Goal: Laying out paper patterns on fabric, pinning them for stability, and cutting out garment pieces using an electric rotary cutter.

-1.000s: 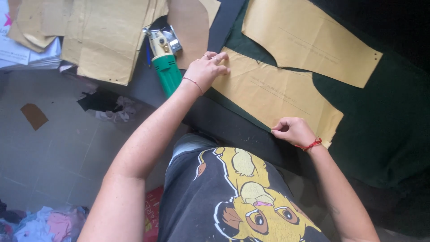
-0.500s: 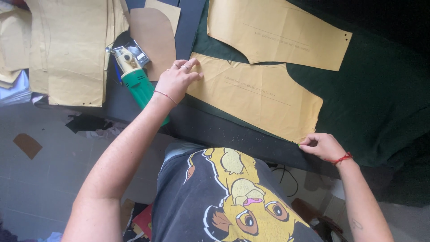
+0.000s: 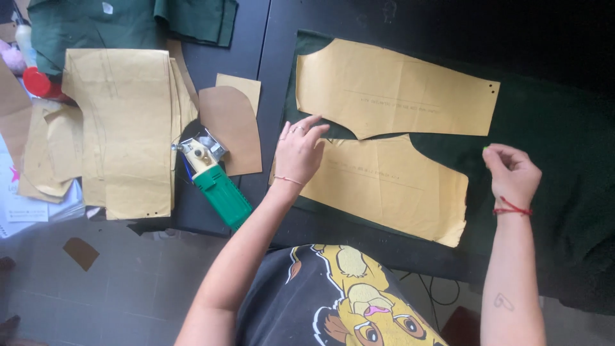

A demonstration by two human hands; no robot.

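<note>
Left hand [image 3: 300, 152]: flat, palm down, fingers spread wide, pressing the left end of the near paper pattern [image 3: 391, 186]; nothing held in the grip. Thin band at the wrist.
Right hand [image 3: 512, 173]: curled into a narrow grip, fingertips pinched on something small and green, too small to identify. It rests on the green cloth [image 3: 551, 141], just right of the near pattern. Red cord at the wrist.
Near paper pattern: tan, stiff-looking, matte; straight long edges, a scooped curve on its far left side, ragged near-right corner. Lies flat on the cloth, centre of the surface.
Far paper pattern [image 3: 397, 90]: same tan paper, long shape with a curved dip on its near edge, small holes at its right end. It nearly touches the near pattern.
Green cloth: dark, soft, matte, spread under both patterns.
Cutting tool [image 3: 214, 179]: green plastic handle, cream and metal head, lying tilted to the left of the left hand.
Brown card piece [image 3: 230, 128]: rounded top, smooth, just beyond the tool.
Paper stack [image 3: 122, 128]: creased tan sheets, far left.
Surface [image 3: 269, 38]: dark, smooth.
</note>
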